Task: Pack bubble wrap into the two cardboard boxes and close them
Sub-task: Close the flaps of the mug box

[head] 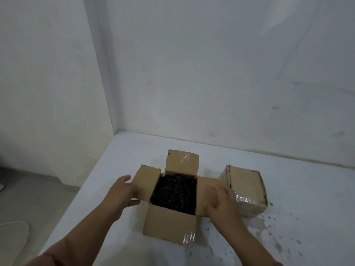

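Head view: left hand [123, 192] and right hand [221, 203] grip side flaps of the open box [169, 224]

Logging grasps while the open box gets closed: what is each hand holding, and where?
Left hand grips the left flap at its outer edge. Right hand lies on the right flap; blurred, grip unclear.

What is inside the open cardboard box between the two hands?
Black, shiny, crumpled bubble wrap fills the open box almost to its rim. The box bottom and anything lying under the wrap are covered, so they cannot be seen.
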Available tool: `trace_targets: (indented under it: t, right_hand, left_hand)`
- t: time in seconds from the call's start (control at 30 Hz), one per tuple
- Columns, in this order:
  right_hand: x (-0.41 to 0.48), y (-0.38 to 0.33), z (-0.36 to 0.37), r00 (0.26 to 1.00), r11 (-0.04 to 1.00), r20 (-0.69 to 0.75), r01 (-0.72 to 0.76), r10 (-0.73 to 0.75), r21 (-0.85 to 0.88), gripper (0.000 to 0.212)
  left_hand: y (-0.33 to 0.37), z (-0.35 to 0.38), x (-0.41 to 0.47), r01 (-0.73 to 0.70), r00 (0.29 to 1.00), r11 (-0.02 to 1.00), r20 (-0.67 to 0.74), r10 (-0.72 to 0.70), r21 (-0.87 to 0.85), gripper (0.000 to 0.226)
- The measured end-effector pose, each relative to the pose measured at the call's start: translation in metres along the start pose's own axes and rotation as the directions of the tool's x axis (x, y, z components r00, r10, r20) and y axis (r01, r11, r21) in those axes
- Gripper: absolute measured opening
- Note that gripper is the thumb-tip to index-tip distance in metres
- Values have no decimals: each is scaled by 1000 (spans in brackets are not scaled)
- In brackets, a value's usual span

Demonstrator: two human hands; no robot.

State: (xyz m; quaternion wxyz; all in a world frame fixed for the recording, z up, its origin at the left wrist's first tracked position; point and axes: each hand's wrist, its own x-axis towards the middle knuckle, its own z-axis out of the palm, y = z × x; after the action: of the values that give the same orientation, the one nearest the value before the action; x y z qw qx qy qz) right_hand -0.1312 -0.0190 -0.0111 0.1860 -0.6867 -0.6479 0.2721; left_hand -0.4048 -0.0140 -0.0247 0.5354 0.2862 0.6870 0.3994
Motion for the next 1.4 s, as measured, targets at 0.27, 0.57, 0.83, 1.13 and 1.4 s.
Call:
trace_targets:
  t: [0.27,0.57,0.83,1.13,1.4]
  right_hand:
    - [7,-10,-7,996,925,-85,35,-4,378,56]
    - [-5,-19,-3,935,949,161,306,-315,78,33]
    - [-11,20,10,865,872,263,471,-426,-136,49]
    - [16,13,-7,949,968,200,222,-242,121,14]
    - [30,5,-4,956,980,285,14,-72,201,61]
  left_hand:
    - [12,22,-33,-247,967,968,-54,249,35,33]
    - [-9,35,-44,-572,808,410,400,433,711,45]
    - [-27,16,-27,-714,684,187,616,391,675,69]
    - [-18,38,-33,-573,803,485,334,494,661,32]
    - [-13,63,-24,-422,893,670,154,423,611,56]
